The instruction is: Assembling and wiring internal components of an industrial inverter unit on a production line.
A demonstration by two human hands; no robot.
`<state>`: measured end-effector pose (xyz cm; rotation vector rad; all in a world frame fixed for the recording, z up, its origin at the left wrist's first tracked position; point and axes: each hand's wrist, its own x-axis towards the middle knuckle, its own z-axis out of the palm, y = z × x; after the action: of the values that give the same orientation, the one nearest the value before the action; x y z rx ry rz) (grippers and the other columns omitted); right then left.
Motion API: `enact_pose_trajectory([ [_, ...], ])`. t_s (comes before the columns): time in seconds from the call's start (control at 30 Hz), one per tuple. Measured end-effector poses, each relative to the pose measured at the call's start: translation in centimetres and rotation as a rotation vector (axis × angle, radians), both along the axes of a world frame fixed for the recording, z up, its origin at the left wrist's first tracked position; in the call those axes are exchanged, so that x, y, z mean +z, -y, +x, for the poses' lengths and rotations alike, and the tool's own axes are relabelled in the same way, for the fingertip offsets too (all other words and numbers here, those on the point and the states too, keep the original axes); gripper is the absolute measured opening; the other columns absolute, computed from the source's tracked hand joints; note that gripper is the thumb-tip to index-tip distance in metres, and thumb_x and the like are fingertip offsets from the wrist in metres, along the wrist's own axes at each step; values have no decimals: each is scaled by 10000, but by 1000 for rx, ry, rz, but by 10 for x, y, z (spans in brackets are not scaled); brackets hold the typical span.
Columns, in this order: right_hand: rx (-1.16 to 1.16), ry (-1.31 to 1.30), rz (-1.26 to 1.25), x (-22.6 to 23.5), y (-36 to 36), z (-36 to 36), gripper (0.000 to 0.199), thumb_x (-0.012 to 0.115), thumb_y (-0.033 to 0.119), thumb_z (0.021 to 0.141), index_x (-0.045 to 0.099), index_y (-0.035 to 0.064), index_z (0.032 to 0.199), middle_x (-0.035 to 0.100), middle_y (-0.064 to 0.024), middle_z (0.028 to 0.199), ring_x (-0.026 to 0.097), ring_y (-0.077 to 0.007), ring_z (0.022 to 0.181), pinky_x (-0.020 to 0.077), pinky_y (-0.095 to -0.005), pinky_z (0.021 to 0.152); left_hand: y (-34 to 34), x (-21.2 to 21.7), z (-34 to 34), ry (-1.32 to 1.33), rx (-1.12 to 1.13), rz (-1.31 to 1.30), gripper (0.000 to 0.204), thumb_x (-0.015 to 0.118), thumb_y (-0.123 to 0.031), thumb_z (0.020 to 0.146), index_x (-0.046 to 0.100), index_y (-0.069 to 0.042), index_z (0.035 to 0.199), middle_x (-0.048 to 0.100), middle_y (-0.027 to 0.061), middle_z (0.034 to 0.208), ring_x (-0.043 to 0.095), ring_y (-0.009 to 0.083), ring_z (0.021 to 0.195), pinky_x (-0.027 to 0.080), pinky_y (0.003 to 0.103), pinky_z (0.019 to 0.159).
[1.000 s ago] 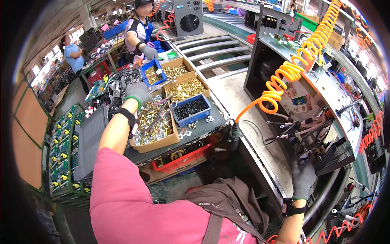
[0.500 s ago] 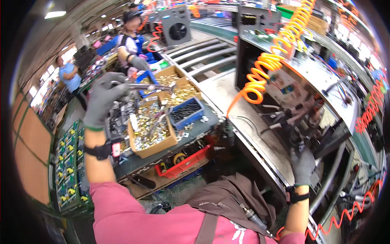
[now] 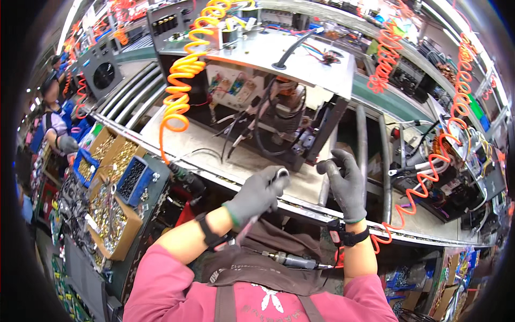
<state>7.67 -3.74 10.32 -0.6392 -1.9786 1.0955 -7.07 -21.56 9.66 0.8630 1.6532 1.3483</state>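
My left hand [image 3: 256, 194], in a grey glove, is closed around a small shiny metal part [image 3: 281, 173] pinched at the fingertips. It hovers over the edge of the workbench [image 3: 236, 161], in front of an open machine chassis [image 3: 279, 102] full of wires. My right hand [image 3: 346, 183], also gloved, is raised beside it with fingers apart and curled, holding nothing. The two hands are about a palm's width apart. A pneumatic driver [image 3: 292, 261] hangs at my apron below them.
An orange coiled hose [image 3: 179, 91] hangs over the bench's left part. Cardboard boxes of screws [image 3: 110, 220] and a blue bin [image 3: 131, 181] stand at my left. More coiled hoses [image 3: 424, 172] and another chassis lie at the right. A co-worker [image 3: 56, 126] stands at the far left.
My left hand has left the screw boxes and come across to the chassis with a small metal part. My right hand has risen beside it. The view has swung right.
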Motion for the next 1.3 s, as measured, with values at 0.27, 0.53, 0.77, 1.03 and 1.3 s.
enact_pose_trajectory([
  [0.27, -76, 164, 155, 10, -12, -3, 674, 741, 197, 830, 436, 2, 1398, 619, -193, 1225, 678, -188, 884, 534, -324, 785, -114, -50, -51, -420, -102, -395, 381, 458, -251, 946, 547, -77, 1274, 686, 160, 984, 656, 334, 754, 529, 445, 740],
  [0.53, -36, 256, 449, 0, -24, -37, 803, 629, 237, 906, 177, 21, 1533, 480, -295, 1372, 616, -430, 1038, 498, -484, 850, -110, -12, -53, -180, -282, -337, 316, 504, -318, 964, 587, -47, 1104, 662, 90, 884, 640, 161, 640, 509, 301, 550],
  [0.77, -53, 346, 411, -6, -26, -37, 865, 630, 274, 908, 105, 28, 1549, 499, -313, 1298, 602, -468, 1008, 510, -501, 800, -115, 8, -65, 21, -397, -392, 349, 495, -354, 928, 638, -40, 881, 625, 67, 713, 563, 148, 515, 431, 290, 453],
  [1.03, -61, 292, 347, -11, -24, -43, 923, 703, 213, 853, 124, 55, 1554, 533, -275, 1214, 578, -438, 1047, 486, -469, 865, -116, -8, -60, -292, -466, -371, 268, 430, -276, 954, 570, -48, 935, 549, 47, 661, 502, 135, 433, 404, 309, 398],
  [1.3, -95, 366, 193, -4, -24, -45, 757, 713, 220, 845, 331, 12, 1465, 577, -232, 1191, 591, -369, 1050, 473, -441, 894, -98, -13, -46, -213, -237, -110, 490, 453, -543, 963, 575, -74, 891, 517, 19, 604, 498, 152, 497, 390, 341, 432],
])
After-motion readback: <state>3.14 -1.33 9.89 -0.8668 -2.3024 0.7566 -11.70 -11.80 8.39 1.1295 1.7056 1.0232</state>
